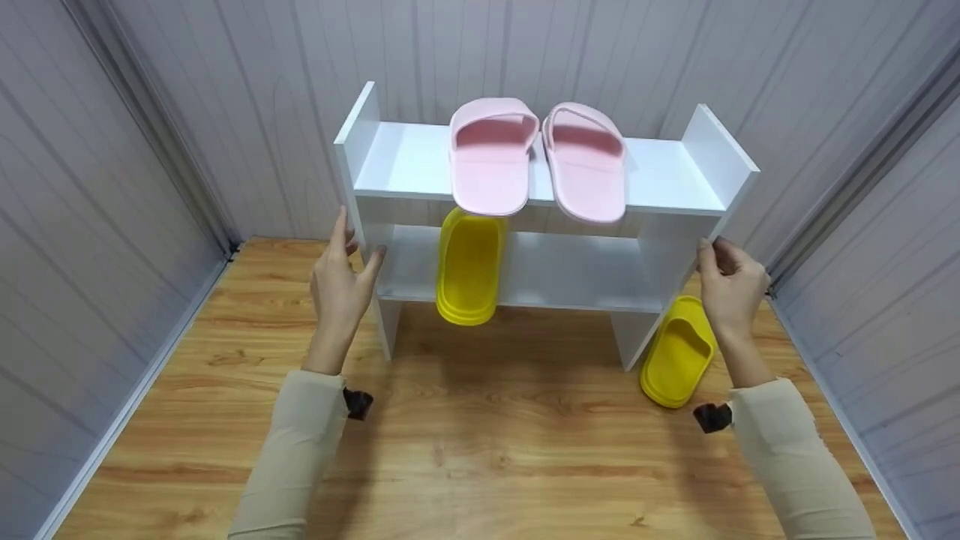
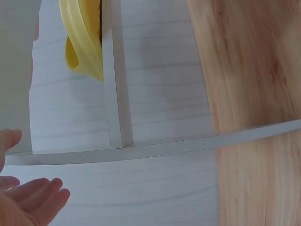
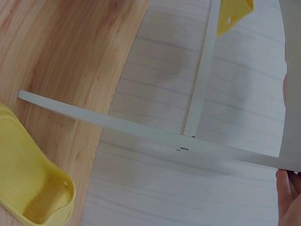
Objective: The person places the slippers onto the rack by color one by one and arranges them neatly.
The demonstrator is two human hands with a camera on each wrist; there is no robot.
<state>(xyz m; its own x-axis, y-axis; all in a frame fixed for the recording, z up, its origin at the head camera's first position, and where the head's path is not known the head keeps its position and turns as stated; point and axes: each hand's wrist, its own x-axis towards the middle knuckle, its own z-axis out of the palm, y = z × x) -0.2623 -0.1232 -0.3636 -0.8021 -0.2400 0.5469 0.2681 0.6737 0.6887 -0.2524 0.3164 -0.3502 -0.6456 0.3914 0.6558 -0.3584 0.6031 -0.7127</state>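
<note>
A white shoe rack [image 1: 570, 274] stands upright between both hands. My left hand [image 1: 341, 281] is at its left side panel, fingers extended along the outside and thumb at the front edge; the left wrist view shows the fingers [image 2: 40, 197] spread apart from the panel. With thumb and curled fingers, my right hand [image 1: 731, 285] pinches the front edge of the right side panel [image 3: 127, 126], just below the top shelf. Two pink slippers, the left one [image 1: 491, 176] and the right one [image 1: 592, 180], sit on the top shelf. A yellow slipper [image 1: 470, 270] lies on the middle shelf, overhanging its front.
Another yellow slipper [image 1: 675, 356] lies on the wood floor [image 1: 487, 450] outside the right panel. Pale panelled walls stand behind the rack [image 1: 262, 112] and on both sides. A black wrist device [image 1: 358, 403] shows at the left cuff, another [image 1: 712, 418] at the right.
</note>
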